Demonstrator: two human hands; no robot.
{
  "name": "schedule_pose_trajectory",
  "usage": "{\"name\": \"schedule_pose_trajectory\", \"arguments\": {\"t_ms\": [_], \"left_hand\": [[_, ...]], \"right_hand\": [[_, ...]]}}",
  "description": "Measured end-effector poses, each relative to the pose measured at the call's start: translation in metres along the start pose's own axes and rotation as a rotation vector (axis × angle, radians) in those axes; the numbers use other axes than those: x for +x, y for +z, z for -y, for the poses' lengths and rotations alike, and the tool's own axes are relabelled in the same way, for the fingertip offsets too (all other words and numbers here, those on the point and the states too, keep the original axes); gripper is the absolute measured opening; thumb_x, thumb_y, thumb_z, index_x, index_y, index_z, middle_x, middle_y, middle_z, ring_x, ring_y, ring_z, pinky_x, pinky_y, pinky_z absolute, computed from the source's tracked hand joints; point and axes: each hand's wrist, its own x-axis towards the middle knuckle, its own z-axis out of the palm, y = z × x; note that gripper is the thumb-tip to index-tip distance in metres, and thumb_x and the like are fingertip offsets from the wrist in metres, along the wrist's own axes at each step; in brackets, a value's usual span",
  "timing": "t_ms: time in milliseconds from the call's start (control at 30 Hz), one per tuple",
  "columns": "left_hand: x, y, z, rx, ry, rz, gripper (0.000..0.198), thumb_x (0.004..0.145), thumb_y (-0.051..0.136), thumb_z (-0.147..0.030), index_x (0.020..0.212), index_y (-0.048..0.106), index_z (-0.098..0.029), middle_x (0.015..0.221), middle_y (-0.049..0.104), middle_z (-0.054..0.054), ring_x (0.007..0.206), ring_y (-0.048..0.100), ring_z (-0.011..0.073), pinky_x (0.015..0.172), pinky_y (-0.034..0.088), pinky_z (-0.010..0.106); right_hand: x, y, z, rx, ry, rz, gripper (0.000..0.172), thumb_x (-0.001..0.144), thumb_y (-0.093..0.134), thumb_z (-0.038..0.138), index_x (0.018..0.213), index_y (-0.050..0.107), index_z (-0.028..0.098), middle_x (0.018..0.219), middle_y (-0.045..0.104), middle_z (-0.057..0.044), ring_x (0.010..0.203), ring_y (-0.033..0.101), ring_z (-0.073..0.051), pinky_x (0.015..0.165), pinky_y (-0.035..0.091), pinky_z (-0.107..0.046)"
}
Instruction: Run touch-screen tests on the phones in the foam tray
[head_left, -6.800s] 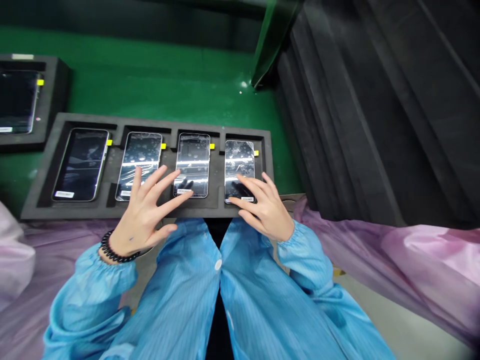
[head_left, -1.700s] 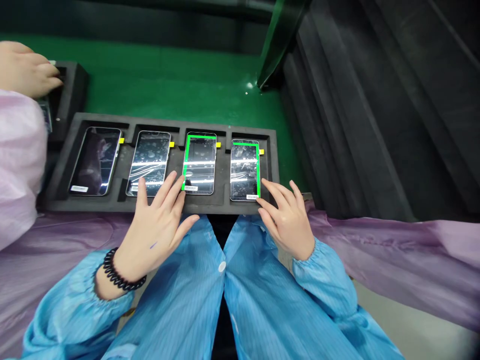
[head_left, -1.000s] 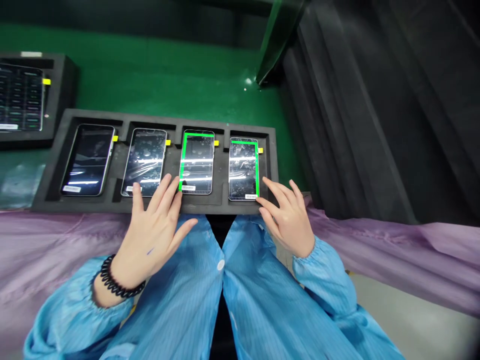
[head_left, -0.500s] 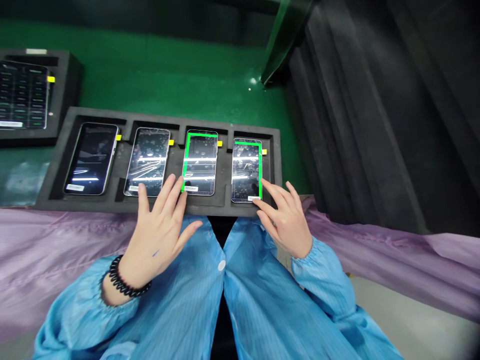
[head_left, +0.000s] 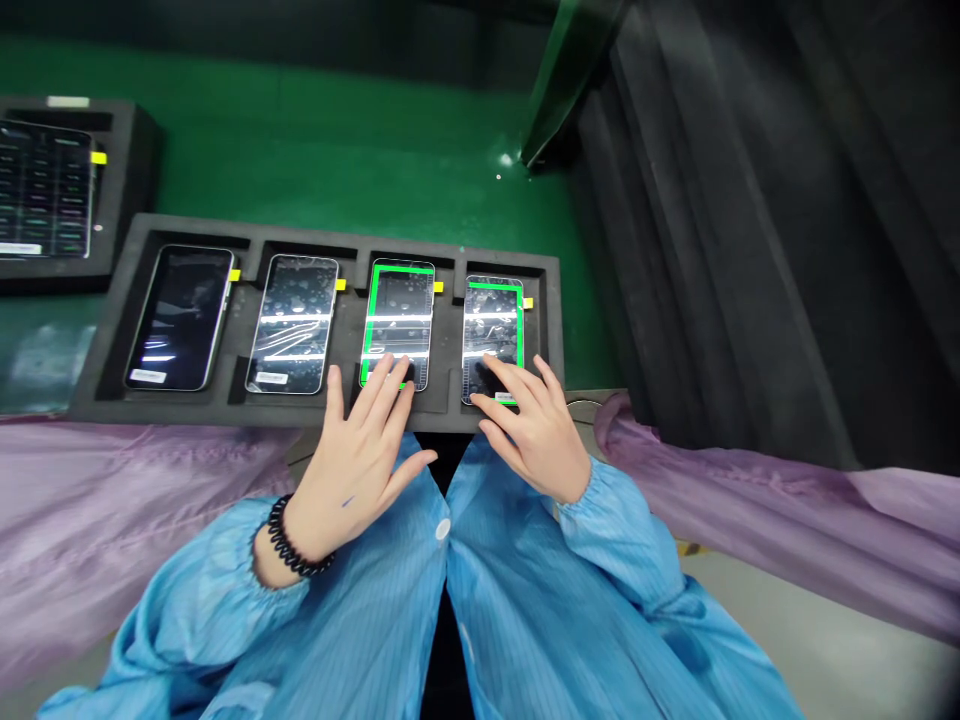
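Note:
Several smartphones lie face up in a row in the slots of a black foam tray. My left hand is spread, its fingertips over the lower end of the third smartphone, whose screen has green bars along its edges. Over the lower part of the rightmost smartphone, also with green bars, my right hand reaches with its fingers apart. Neither hand holds anything. Farther left are a smartphone with a reflective dark screen and another with a plain dark screen. Each carries a yellow tab at its side.
At the far left sits another black foam tray holding a phone with rows of text. A green post and a black curtain stand to the right. Purple cloth hangs along the front edge of the green table.
My left hand has moved right along the third smartphone's lower edge. My right hand has slid left across the rightmost smartphone. Green now also shows along the bottom of both screens.

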Motion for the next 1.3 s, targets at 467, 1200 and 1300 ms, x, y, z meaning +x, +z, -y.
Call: {"name": "schedule_pose_trajectory", "arguments": {"t_ms": [467,1200,1300], "left_hand": [[0.003,0.008,0.002,-0.163,0.067,0.032,0.061,0.103,0.034,-0.046,0.153,0.037,-0.011,0.166,0.021,0.018,0.158,0.013,0.0323,0.126,0.003,0.065],[0.008,0.004,0.041,-0.326,-0.244,-0.129,0.051,0.104,0.026,-0.043,0.149,0.046,-0.028,0.169,0.017,-0.001,0.157,0.014,0.0364,0.128,0.0,0.065],[0.007,0.007,0.042,-0.338,-0.213,-0.13,0.051,0.105,0.025,-0.041,0.139,0.058,-0.024,0.168,0.021,-0.001,0.156,0.015,0.0369,0.128,-0.003,0.064]], "right_hand": [[0.008,0.0,-0.002,0.042,-0.057,0.01,0.029,0.102,0.049,0.032,0.117,0.071,0.02,0.154,0.05,-0.013,0.135,0.051,-0.026,0.123,0.028,-0.057],[-0.025,-0.023,-0.025,-0.03,0.057,-0.071,0.03,0.103,0.047,0.03,0.112,0.073,0.019,0.149,0.054,-0.015,0.132,0.053,-0.027,0.119,0.035,-0.057],[-0.013,-0.018,-0.018,0.006,-0.02,-0.048,0.031,0.103,0.046,0.032,0.115,0.072,0.02,0.15,0.054,-0.014,0.133,0.053,-0.025,0.121,0.033,-0.055]]}}
